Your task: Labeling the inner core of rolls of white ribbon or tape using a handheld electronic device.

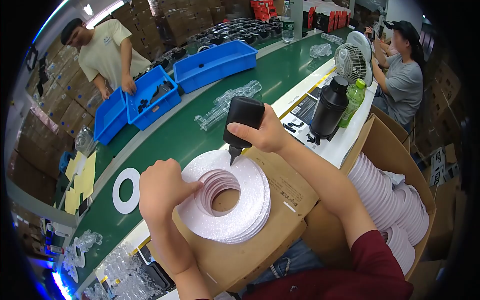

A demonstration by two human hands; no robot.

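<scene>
A stack of flat white glittery rings (250, 205) lies on a brown cardboard box in front of me. At the stack's left side, my left hand (162, 187) has its fingers curled and its thumb across the top ring, reaching the inner edge; how many rings it grips is hidden. My right hand (265, 132) is closed round a black squeeze bottle (245, 116). The bottle is tipped nozzle down, its tip at the far part of the top ring; contact cannot be made out. A single white ring (116, 192) lies on the green belt left of my left hand.
The green conveyor belt (190, 135) carries clear plastic pieces (227, 102). Blue bins (215, 65) stand beyond, near a person in a light shirt. At right are a black bottle (330, 107), a green bottle (354, 102), a fan (352, 60) and a carton (420, 192) of white rings.
</scene>
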